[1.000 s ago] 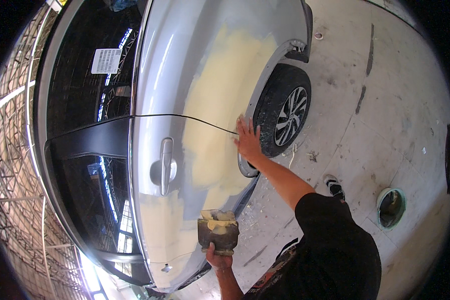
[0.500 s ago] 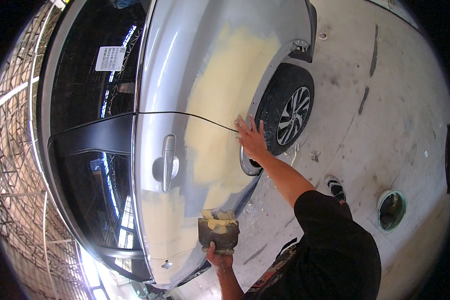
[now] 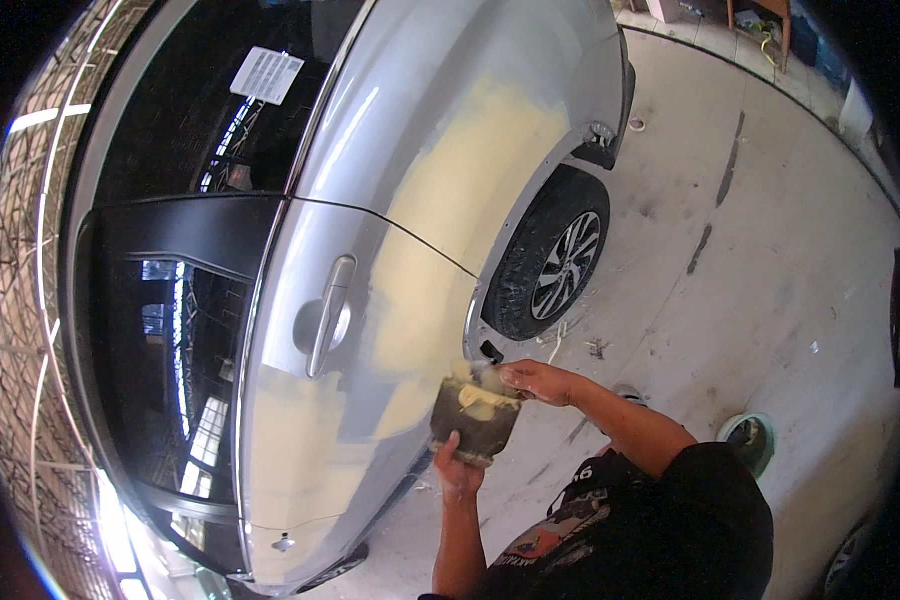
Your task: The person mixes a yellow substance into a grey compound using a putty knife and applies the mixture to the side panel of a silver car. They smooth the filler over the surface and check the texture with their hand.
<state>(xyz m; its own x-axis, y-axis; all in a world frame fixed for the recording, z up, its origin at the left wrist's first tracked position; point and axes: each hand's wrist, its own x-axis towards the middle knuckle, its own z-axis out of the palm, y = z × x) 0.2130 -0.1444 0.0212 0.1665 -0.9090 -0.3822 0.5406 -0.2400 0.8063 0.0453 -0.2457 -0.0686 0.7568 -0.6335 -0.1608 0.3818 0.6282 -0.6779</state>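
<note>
My left hand (image 3: 459,470) grips a dark, flat putty board (image 3: 468,428) from below, its thumb on the face. Yellow body filler (image 3: 482,400) lies across the board's upper part. At the board's upper edge, the fingers of my right hand (image 3: 538,381) are closed on a pale, blurred putty spreader (image 3: 487,378). Beside both hands stands a silver car (image 3: 310,235). A broad cream-yellow filler patch (image 3: 410,300) spans its door and rear panel, and another patch (image 3: 295,440) covers the door farther down, around the handle's lower end.
The door handle (image 3: 332,315) sticks out left of the hands. A car wheel (image 3: 567,262) is above them, with the wheel-arch edge beside it. A round green-rimmed bucket (image 3: 760,445) stands on the grey floor (image 3: 710,320) at right. Furniture legs show at the top right.
My right hand has left the panel edge near the wheel and come to the spreader on the board. The board has moved right and up, and is tilted. The view has shifted.
</note>
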